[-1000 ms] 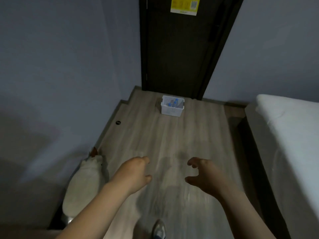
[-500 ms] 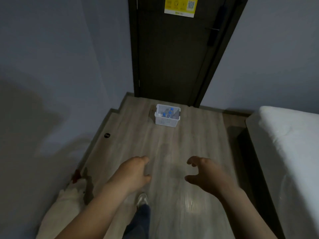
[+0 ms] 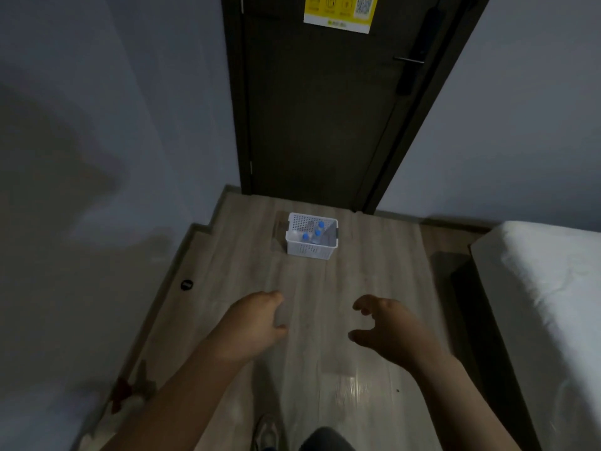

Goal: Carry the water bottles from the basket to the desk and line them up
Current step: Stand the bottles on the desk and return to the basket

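Both hands are held out in front of the body with nothing in them. The left hand [image 3: 257,323] shows its back, with the fingers loosely curled. The right hand [image 3: 387,330] has its thumb and fingers spread apart in a slack, half-open claw. The two hands are well apart from each other.

The white perforated basket [image 3: 310,250] sits on the wood-look floor [image 3: 374,281], well ahead of both hands and roughly between them. It is just short of the dark door [image 3: 318,109]. The water bottles [image 3: 312,234] are inside it, and at least three blue caps show. A white mattress [image 3: 553,288] lies beyond the right hand.

The task looks to be at an early stage, in the approach to the basket. No bottle is in hand, and the desk is out of view, so I cannot tell whether any bottles are lined up there. Reaching down, gripping, carrying and lining up are all left for these bottles.

The bottles stand cap-up, with their long axes close to vertical. They are too small to tell whether any of them leans. The basket's open top faces up, and its longer side runs across, from the left hand's side to the right's.
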Demonstrator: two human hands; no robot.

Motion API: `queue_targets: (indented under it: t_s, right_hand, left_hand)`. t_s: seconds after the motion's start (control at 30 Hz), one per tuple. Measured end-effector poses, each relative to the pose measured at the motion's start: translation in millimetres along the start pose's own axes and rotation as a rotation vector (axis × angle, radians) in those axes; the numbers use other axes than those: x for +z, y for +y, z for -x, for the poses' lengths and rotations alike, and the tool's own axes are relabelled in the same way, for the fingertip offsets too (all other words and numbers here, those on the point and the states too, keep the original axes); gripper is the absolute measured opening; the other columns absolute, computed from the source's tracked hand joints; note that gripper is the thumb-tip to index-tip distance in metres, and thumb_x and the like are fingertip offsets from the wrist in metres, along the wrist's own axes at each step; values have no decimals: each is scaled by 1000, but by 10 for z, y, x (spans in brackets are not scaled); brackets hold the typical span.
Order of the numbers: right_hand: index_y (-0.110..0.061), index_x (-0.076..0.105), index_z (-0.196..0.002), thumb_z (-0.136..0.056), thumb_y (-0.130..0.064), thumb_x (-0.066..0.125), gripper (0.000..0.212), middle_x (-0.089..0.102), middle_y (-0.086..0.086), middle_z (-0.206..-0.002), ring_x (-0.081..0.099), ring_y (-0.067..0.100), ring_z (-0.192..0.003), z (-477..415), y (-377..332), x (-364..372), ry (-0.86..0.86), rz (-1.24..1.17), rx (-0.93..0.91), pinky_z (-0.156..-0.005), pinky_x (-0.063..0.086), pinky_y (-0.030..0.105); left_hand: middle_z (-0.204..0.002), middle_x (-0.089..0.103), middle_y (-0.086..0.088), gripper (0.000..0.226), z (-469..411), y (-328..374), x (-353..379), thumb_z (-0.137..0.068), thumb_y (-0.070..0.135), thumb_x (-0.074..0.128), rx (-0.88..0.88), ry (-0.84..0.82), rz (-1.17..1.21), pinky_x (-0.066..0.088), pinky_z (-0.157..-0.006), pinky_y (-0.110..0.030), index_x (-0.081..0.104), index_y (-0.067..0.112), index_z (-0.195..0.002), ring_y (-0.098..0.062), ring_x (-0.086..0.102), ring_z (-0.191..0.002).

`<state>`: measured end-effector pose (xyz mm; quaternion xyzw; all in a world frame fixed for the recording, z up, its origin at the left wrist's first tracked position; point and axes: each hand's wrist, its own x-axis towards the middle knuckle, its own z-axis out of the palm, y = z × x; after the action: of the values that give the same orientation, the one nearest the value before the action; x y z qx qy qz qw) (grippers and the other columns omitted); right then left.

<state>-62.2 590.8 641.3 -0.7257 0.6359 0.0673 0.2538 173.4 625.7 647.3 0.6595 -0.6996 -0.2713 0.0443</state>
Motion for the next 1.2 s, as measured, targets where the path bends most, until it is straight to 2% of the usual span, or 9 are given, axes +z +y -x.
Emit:
queue_targets:
  t_s: [0.2, 0.37, 0.47, 0.7, 0.83, 1.07, 1.2]
  right_hand:
    - [-34, 50, -124, -77, -44, 71, 52, 60, -9, -118, 49, 2, -88, -590, 61, -216, -2, -11, -7, -62, 37, 12]
    - [-36, 50, -123, -77, -43, 72, 52, 59, -10, -121, 48, 0, -90, -1165, 188, -472, -6, -24, -28, -60, 33, 10]
    - [-35, 50, -125, -78, -43, 71, 52, 59, -9, -121, 56, 4, -99, -1546, 317, -689, -21, -16, -44, -65, 36, 11]
    - [-30, 48, -130, -82, -39, 69, 53, 57, -4, -126, 56, 11, -110, -2376, 671, -1246, -86, 3, -75, -85, 46, 21]
    - [-27, 47, -132, -84, -37, 68, 53, 56, -1, -128, 56, 13, -112, -2797, 859, -1472, -142, 18, -94, -91, 48, 25]
    - [-26, 48, -131, -86, -38, 65, 50, 57, -2, -127, 56, 12, -112, -3513, 1025, -1712, -158, 18, -111, -92, 49, 25]
    - [-25, 50, -130, -86, -39, 65, 48, 58, -2, -125, 57, 12, -108, -3966, 1073, -1796, -167, 28, -110, -90, 49, 24]
  left_hand:
    - [-123, 58, -3, 46, -579, -89, -173, -84, 36, 61, -39, -17, -10, 43, -92, -27, 52, 16, -124, -19, 54, -113]
    - [-123, 56, 1, 48, -1125, -44, -284, -84, 36, 62, -80, 4, 72, 42, -91, -25, 50, 20, -128, -16, 54, -113]
    - [-118, 58, 2, 40, -1533, 47, -351, -85, 37, 62, -88, 22, 85, 42, -85, -24, 53, 20, -120, -14, 55, -107]
    - [-124, 57, 1, 48, -2489, 383, -458, -84, 37, 62, -140, 29, 87, 43, -91, -24, 50, 21, -128, -14, 54, -111]
    - [-124, 57, 1, 48, -2948, 498, -451, -85, 36, 62, -172, 12, 114, 42, -90, -23, 50, 20, -128, -14, 54, -111]
    - [-136, 51, 1, 54, -3666, 488, -470, -88, 36, 61, -205, 11, 169, 38, -95, -20, 44, 19, -136, -13, 50, -120]
    - [-125, 57, 1, 42, -4110, 408, -523, -88, 36, 61, -201, 10, 172, 43, -91, -21, 50, 17, -124, -12, 54, -110]
